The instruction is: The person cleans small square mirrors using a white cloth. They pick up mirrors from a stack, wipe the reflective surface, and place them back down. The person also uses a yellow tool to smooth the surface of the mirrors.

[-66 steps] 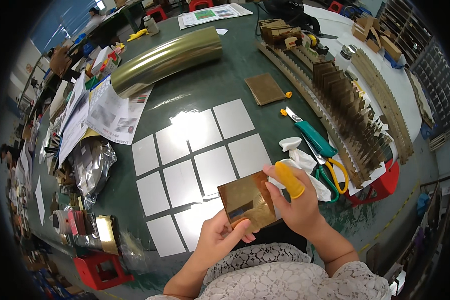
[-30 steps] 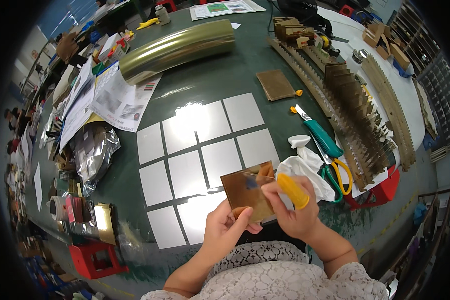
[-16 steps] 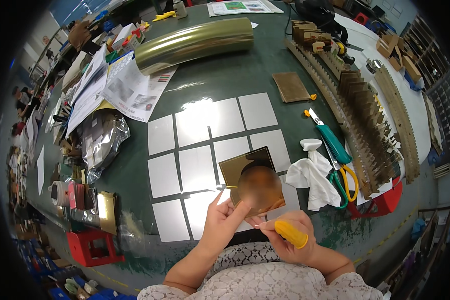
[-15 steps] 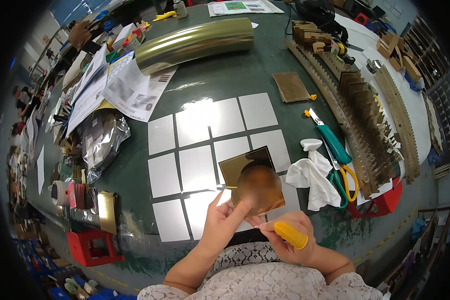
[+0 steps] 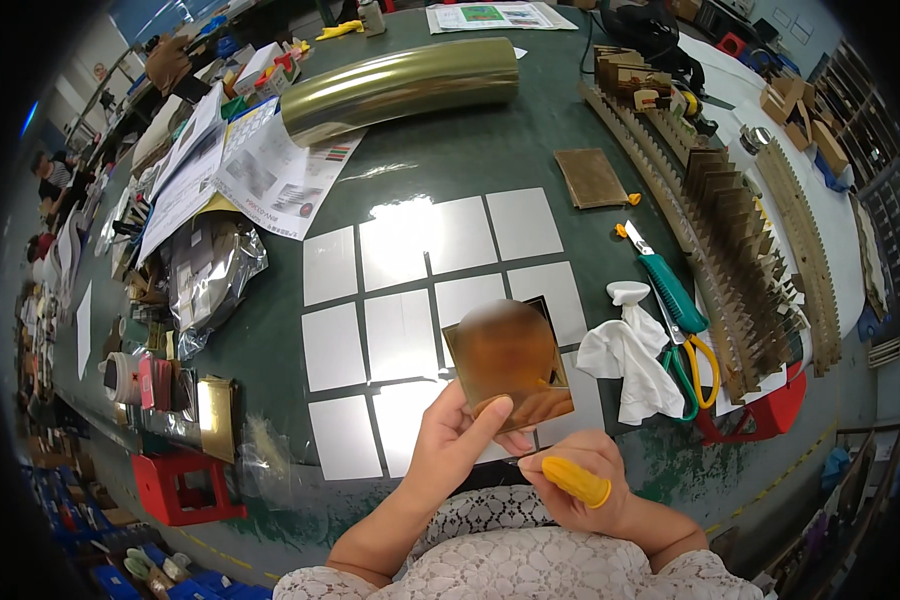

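Note:
My left hand [image 5: 460, 430] pinches the lower left edge of a square amber mirror-like plate [image 5: 505, 355], thumb on its face. The plate is tilted and reflects blurred shapes. My right hand [image 5: 578, 475], with a yellow finger cot [image 5: 576, 482] on one finger, is closed just below the plate's lower edge. Its fingertips pinch together; what they hold, if anything, is too small to make out. Beneath the plate, several flat silvery square sheets [image 5: 332, 348] lie in rows on the green table [image 5: 440, 165]. The plate and my hands hide some of them.
Right of the sheets lie a white cloth [image 5: 625, 360], a green-handled cutter knife [image 5: 672, 290] and scissors [image 5: 705, 370]. Farther right stands a toothed rack [image 5: 715, 225] of thin plates. A shiny olive roll [image 5: 400, 90] lies at the back. Papers [image 5: 280, 175] and a plastic bag [image 5: 210, 280] are left.
The amber plate has tilted slightly in my left hand, and its reflection has shifted upward. My right hand stays close below it. The whole view has shifted a little.

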The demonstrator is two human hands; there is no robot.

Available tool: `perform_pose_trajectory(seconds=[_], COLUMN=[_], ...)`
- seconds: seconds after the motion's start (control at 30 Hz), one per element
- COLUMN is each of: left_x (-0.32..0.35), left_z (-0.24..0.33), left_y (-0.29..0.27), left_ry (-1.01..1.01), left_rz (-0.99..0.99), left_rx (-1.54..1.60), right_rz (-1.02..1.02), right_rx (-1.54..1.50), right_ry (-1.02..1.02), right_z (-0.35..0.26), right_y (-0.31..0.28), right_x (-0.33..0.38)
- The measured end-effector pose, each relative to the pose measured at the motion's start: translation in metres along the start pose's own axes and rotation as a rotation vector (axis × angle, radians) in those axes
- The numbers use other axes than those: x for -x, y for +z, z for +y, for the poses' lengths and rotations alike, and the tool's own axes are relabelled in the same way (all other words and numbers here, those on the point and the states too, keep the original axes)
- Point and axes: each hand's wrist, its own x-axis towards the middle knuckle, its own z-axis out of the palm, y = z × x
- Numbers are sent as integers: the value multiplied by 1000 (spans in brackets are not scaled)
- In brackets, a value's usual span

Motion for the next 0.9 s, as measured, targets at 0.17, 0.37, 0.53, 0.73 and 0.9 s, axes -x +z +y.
perform_pose_trajectory(seconds=[0.17, 0.37, 0.53, 0.73, 0.9], left_x=[-1, 0, -2, -4, 3], left_z=[0, -5, -12, 3, -1], left_y=[-3, -2, -3, -3, -20], left_ry=[8, 14, -132, -156, -101], left_rz=[-53, -32, 26, -315, -134], left_rx=[15, 28, 322, 593, 639], right_rz=[4, 14, -33, -4, -1], right_rx=[6, -33, -46, -154, -236], right_ry=[2, 4, 65, 124, 156], right_z=[0, 1, -2, -5, -12], right_y=[1, 1, 1, 10, 21], right_x=[0, 0, -7, -13, -12])
